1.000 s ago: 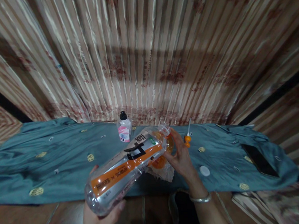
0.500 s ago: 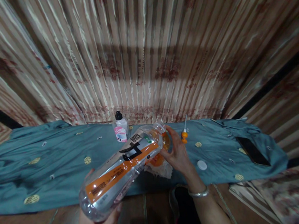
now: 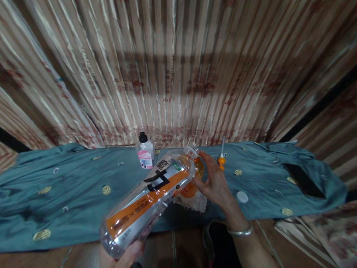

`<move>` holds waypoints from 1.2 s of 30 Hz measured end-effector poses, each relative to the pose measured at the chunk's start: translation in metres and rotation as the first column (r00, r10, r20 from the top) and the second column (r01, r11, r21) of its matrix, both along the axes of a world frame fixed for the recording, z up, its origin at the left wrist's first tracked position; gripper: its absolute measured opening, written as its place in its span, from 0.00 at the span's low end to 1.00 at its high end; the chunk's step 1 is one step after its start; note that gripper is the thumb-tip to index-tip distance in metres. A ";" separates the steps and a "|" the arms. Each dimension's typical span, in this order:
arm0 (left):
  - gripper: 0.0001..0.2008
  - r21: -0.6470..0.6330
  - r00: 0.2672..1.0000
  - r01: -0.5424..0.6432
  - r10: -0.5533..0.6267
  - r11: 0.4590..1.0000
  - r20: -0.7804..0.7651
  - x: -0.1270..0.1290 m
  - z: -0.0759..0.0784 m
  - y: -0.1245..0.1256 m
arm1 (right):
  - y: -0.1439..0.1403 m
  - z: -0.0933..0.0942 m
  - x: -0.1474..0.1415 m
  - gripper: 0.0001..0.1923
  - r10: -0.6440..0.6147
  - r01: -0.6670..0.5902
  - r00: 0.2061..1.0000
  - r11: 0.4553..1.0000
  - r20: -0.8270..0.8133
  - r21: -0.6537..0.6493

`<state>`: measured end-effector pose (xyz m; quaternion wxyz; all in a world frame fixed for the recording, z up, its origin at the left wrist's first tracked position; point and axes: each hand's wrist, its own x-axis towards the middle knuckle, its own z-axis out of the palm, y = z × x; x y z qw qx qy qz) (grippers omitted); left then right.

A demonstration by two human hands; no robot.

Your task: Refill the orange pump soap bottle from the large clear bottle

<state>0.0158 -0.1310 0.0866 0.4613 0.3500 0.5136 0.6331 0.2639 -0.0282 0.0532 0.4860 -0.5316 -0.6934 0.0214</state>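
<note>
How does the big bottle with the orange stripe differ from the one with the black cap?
The large bottle is held at a slant in the left hand, while the small bottle stands upright on the cloth. The large bottle's mouth has no cap; the small bottle wears a black one. The large bottle's label is silver and orange, the small bottle's pink and white. Both look see-through.
</note>
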 end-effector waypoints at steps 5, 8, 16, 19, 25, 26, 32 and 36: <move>0.31 -0.037 0.993 -0.041 0.045 0.998 0.111 0.006 0.000 0.002 | -0.002 0.004 -0.001 0.30 0.003 -0.004 1.000 0.999 -0.012 -0.037; 0.33 -0.085 0.991 -0.065 0.074 0.994 0.111 0.008 0.001 0.001 | -0.003 0.006 -0.003 0.29 -0.006 0.006 1.000 0.999 -0.016 -0.047; 0.39 -0.145 0.990 -0.066 0.083 0.987 0.114 0.005 0.003 0.000 | 0.000 0.005 0.000 0.30 -0.020 0.020 1.000 0.999 -0.017 -0.028; 0.41 -0.144 0.986 -0.067 0.088 0.987 0.145 0.003 0.002 -0.001 | -0.001 0.005 0.003 0.29 -0.029 0.028 0.999 0.999 -0.014 -0.029; 0.37 -0.154 0.985 -0.072 0.095 0.985 0.147 0.001 0.004 -0.003 | -0.001 0.006 0.003 0.29 -0.037 0.037 0.999 0.999 -0.005 -0.024; 0.37 -0.148 0.985 -0.067 0.089 0.987 0.150 0.001 0.004 -0.003 | -0.001 0.005 0.003 0.29 -0.040 0.039 0.999 0.999 -0.005 -0.021; 0.35 -0.150 0.986 -0.057 0.079 0.987 0.146 -0.001 0.002 -0.003 | 0.000 0.005 0.002 0.28 -0.044 0.044 0.999 0.999 0.000 -0.008; 0.36 -0.155 0.986 -0.064 0.087 0.986 0.143 0.000 0.004 -0.004 | -0.001 0.006 0.002 0.28 -0.031 0.031 1.000 1.000 0.000 -0.001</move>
